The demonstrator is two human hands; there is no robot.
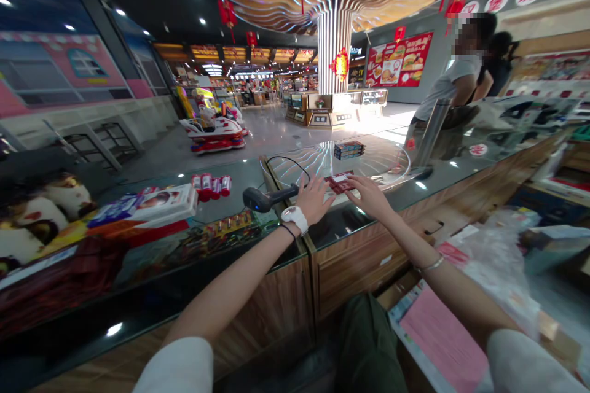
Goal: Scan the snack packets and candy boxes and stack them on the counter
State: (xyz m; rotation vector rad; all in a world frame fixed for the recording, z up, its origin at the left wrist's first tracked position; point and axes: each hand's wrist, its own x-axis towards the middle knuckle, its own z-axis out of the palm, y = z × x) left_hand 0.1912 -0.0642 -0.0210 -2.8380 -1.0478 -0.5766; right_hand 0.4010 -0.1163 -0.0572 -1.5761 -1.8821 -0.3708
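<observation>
My left hand [314, 198], with a white watch on its wrist, rests on the glass counter [276, 175] with fingers spread, just beside the handle of a black barcode scanner [263, 198]. My right hand [369, 193] lies flat with fingers stretched out, its fingertips touching a dark red pack [338, 182] on the glass. The pack lies between both hands. A black cable loops from the scanner across the counter.
Several red cans [211, 185] and flat boxes [152, 204] lie on the counter at left. A small stack of packs [349, 149] sits farther back. Two people [461, 83] stand at the counter's far right. Plastic bags [495, 258] and a pink sheet [442, 338] lie low at right.
</observation>
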